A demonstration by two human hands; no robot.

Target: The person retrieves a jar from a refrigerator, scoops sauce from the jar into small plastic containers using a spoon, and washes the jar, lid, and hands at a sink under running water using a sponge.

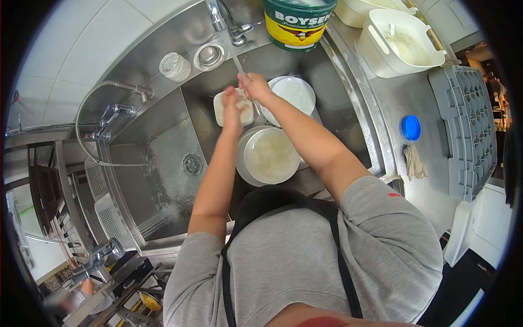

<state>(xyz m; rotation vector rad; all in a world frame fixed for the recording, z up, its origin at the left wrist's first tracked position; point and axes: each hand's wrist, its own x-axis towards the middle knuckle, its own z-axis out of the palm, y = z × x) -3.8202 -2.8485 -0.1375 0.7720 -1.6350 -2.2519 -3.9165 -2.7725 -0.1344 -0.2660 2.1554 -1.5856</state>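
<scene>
Both hands are at the far side of the sink's right basin (338, 103), beside a thin stream from the faucet (218, 19). My left hand (232, 111) is smeared by motion, its fingers extended and apart, above a white square tub (219, 109). My right hand (256, 88) is at the stream, just right of my left hand; its fingers are partly hidden and blurred. White plates (297, 98) lie to the right, partly behind my right forearm. Nearer my body stands a round white container (272, 158) of cloudy liquid, overlapping another round vessel (243, 166).
A green paint bucket (297, 32) stands behind the basin, and white tubs (376, 49) stand at its right. On the right counter are a blue lid (411, 127), a cloth (415, 162) and grey racks (468, 131). A hose (78, 128) arches over the left basin (174, 136).
</scene>
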